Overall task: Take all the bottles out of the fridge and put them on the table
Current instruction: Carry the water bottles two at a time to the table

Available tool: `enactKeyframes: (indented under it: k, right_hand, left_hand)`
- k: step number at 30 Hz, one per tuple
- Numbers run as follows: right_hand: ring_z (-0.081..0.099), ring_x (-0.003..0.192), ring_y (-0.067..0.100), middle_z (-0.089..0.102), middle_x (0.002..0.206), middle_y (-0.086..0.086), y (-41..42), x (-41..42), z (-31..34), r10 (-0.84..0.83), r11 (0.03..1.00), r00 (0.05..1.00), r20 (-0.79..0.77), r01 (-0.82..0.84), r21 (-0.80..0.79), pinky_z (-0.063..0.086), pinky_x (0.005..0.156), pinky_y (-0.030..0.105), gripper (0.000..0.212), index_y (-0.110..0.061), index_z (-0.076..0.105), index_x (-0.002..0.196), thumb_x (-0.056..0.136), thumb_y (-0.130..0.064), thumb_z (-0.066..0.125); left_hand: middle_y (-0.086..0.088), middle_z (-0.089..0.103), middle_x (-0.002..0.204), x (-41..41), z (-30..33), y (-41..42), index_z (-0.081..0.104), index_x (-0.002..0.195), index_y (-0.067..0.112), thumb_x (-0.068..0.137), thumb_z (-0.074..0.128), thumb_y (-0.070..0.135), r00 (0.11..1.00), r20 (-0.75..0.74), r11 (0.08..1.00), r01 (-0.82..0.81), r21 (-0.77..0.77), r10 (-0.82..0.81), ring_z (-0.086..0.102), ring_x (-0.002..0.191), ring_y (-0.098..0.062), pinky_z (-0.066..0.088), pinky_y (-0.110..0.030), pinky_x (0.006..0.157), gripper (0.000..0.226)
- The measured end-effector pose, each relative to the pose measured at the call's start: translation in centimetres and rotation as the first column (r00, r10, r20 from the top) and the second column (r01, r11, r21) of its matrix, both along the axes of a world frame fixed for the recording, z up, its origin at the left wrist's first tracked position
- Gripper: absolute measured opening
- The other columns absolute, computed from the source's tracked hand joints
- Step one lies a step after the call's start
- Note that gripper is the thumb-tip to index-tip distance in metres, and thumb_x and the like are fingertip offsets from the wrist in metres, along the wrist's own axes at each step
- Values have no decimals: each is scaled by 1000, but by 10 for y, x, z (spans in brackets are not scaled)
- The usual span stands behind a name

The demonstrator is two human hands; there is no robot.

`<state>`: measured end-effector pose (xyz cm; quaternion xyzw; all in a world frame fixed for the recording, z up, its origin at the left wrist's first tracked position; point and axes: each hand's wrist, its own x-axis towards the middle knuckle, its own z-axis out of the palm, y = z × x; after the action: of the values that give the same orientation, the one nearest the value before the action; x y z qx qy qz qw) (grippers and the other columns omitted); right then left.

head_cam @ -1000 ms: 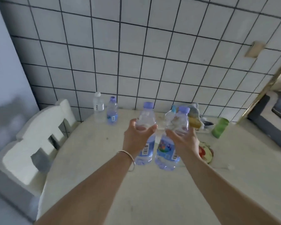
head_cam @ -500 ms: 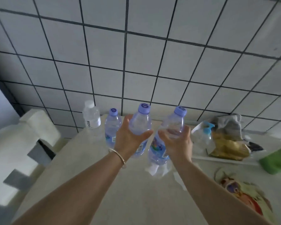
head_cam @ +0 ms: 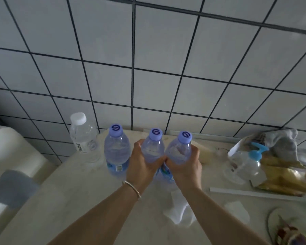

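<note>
Two clear water bottles with purple caps stand upright side by side near the table's back edge. My left hand (head_cam: 142,167) grips the left held bottle (head_cam: 153,147); my right hand (head_cam: 185,169) grips the right held bottle (head_cam: 180,151). Whether their bases touch the beige table (head_cam: 74,200) is hidden by my hands. Just left of them stands another purple-capped bottle (head_cam: 117,152), and further left a white-capped bottle (head_cam: 84,138) against the tiled wall. The fridge is out of view.
A clear pump bottle with a blue nozzle (head_cam: 244,165), a gold bag (head_cam: 283,175) and crumpled wrappers lie at the right on a flat board. White tissue (head_cam: 180,211) lies under my right forearm. A white chair back (head_cam: 9,156) stands at the left.
Both hands have carried their bottles forward and down to the table's back, beside the standing purple-capped bottle. The camera has moved closer to the wall.
</note>
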<state>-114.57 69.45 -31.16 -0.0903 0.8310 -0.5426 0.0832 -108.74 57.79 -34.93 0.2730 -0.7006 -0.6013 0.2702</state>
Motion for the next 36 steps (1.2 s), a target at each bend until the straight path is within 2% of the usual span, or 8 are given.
enactKeyframes:
  k: [10,15,17,20,22,26,32,36]
  right_hand:
    - [55,79,1,52,89,-21,5,9,-12,48,999,999,-18,-48,5,42,63,20,67,-36,36,111,64,-29,84]
    - [55,97,14,53,117,-3,16,13,-5,143,986,989,33,-145,80,44,69,22,72,-29,36,121,66,-29,83]
    - [50,116,17,47,131,0,26,19,-1,149,981,988,39,-152,123,42,85,25,86,-19,33,134,65,-33,83]
    - [36,133,19,37,143,2,43,34,22,157,971,987,22,-158,181,33,101,28,92,-14,24,144,73,-40,76]
    - [35,134,21,37,144,5,57,45,39,144,972,990,9,-143,185,30,105,30,82,-11,27,143,79,-40,69]
    - [33,137,22,32,149,5,91,81,73,131,972,991,-8,-127,195,29,109,34,79,-11,24,145,84,-47,60]
    - [37,133,22,39,144,5,166,165,125,154,971,985,-81,-135,200,31,106,34,73,-15,29,142,84,-49,58]
    - [36,133,21,39,145,3,219,228,158,210,961,969,-133,-179,213,31,107,36,73,-17,28,143,85,-52,55]
  left_hand:
    - [11,59,92,18,17,-1,51,100,25,69,82,13,998,40,990,47,-135,-42,60,81,7,44,-5,69,45]
    - [2,64,83,20,28,4,58,91,22,67,75,30,975,222,987,57,-148,-23,66,80,-3,50,-18,66,31]
    - [-4,67,88,25,29,11,58,98,13,61,69,40,954,298,990,31,-134,11,68,86,-19,47,-25,64,48]
    - [-1,64,100,47,56,34,53,110,11,68,75,25,954,296,998,-39,-48,51,63,90,-17,42,-17,67,49]
    - [3,57,94,63,78,47,49,104,14,73,74,17,956,287,996,-51,-66,68,55,82,-12,36,-8,57,40]
    - [14,48,85,108,122,77,50,116,16,79,69,18,955,287,989,-37,-144,77,50,88,-10,33,-19,63,42]
    - [-4,60,114,204,167,139,47,131,15,81,70,25,952,300,996,-37,-78,59,58,104,-22,41,-28,86,56]
    - [-3,63,114,277,197,196,48,129,17,76,72,30,966,241,994,-77,-76,93,59,94,-23,44,-29,79,59]
